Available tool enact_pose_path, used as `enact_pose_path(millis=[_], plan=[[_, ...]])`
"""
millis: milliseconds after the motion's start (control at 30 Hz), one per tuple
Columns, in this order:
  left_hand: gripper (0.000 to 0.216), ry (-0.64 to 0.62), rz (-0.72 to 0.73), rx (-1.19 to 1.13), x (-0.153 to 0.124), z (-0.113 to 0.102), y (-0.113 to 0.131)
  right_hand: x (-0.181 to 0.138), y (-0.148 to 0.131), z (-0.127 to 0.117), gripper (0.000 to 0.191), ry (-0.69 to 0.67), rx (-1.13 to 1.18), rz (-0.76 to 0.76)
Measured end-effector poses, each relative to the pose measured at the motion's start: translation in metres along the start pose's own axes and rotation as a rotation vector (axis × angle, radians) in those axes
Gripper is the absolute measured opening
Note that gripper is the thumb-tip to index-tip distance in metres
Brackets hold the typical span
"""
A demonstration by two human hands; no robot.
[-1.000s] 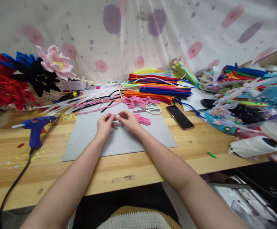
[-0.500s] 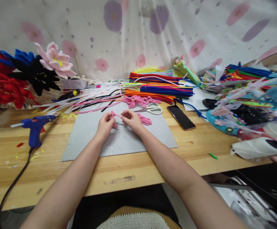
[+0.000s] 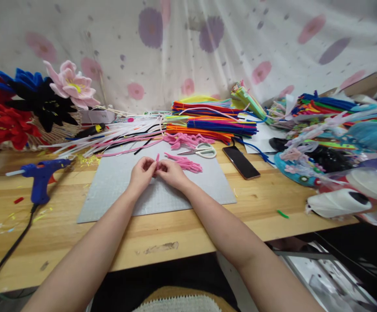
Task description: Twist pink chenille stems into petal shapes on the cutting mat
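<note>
Over the grey cutting mat, my left hand and my right hand are close together, each pinching one short pink pipe cleaner whose end sticks up between the fingertips. Just beyond my right hand lies a small pile of bent pink pipe cleaner pieces. A second pink pile lies further back, next to white-handled scissors.
A blue glue gun with a black cord stands left on the wooden table. A phone lies right of the mat. Stacks of coloured pipe cleaners sit behind. Pipe cleaner flowers are at far left, craft clutter and a white roll at right.
My hands have drawn closer together and the pink pipe cleaner between them is folded shorter, its end now pointing up. The view shifted slightly.
</note>
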State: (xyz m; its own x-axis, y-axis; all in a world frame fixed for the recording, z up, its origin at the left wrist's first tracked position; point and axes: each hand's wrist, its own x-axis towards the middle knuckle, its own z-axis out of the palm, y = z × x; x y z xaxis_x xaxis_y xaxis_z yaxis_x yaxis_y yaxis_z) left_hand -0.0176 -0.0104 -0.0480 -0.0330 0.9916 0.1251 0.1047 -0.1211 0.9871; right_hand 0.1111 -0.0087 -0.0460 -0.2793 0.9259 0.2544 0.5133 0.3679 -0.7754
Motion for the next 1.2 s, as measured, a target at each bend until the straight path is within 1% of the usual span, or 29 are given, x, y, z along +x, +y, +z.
enact_pose_path(millis=[100,167,233,367,433,500,567,667,767,833,900,967,1033,1133,1200], plan=[[0.010,0.049,0.092,0.194,-0.002,-0.002,0.001,-0.002,-0.004,-0.003,0.007,0.003,-0.192,-0.088],[0.006,0.100,0.109,0.266,-0.003,-0.002,0.003,-0.003,-0.007,-0.005,0.010,0.007,-0.322,-0.102],[0.005,0.108,0.067,0.215,-0.003,-0.002,0.003,-0.003,-0.009,-0.007,0.014,0.013,-0.425,-0.065],[0.014,0.009,-0.093,-0.014,-0.003,0.003,0.007,0.002,-0.008,-0.006,0.022,0.013,-0.509,-0.023],[0.020,-0.018,-0.123,-0.059,-0.003,0.004,0.010,0.004,-0.006,-0.002,0.023,0.004,-0.528,-0.041],[0.023,-0.011,-0.141,-0.092,-0.002,0.003,0.013,0.005,-0.006,0.000,0.021,-0.001,-0.532,-0.057],[0.022,0.030,-0.170,-0.153,0.000,0.000,0.015,0.006,-0.005,-0.002,0.019,-0.006,-0.487,-0.080],[0.019,0.125,-0.189,-0.246,0.005,-0.006,0.016,0.006,-0.001,-0.017,0.019,0.027,-0.379,-0.119],[0.012,0.201,-0.159,-0.228,0.009,-0.011,0.013,0.006,0.008,-0.040,0.016,0.111,-0.380,-0.107],[0.011,0.231,-0.136,-0.155,0.011,-0.013,0.011,0.004,0.015,-0.053,0.012,0.086,-0.442,-0.092],[0.013,0.243,-0.129,-0.089,0.011,-0.013,0.008,0.001,0.021,-0.060,0.009,-0.004,-0.493,-0.097],[0.016,0.216,-0.136,-0.055,0.010,-0.013,0.007,-0.002,0.025,-0.061,0.010,-0.079,-0.511,-0.108],[0.016,0.129,-0.137,-0.051,0.009,-0.011,0.007,-0.003,0.026,-0.058,0.013,-0.089,-0.498,-0.107],[0.012,-0.028,-0.131,-0.055,0.005,-0.009,0.008,-0.001,0.028,-0.052,0.012,0.007,-0.397,-0.084],[0.012,-0.077,-0.119,-0.032,0.003,-0.008,0.008,0.002,0.027,-0.048,0.013,0.095,-0.215,-0.055]])
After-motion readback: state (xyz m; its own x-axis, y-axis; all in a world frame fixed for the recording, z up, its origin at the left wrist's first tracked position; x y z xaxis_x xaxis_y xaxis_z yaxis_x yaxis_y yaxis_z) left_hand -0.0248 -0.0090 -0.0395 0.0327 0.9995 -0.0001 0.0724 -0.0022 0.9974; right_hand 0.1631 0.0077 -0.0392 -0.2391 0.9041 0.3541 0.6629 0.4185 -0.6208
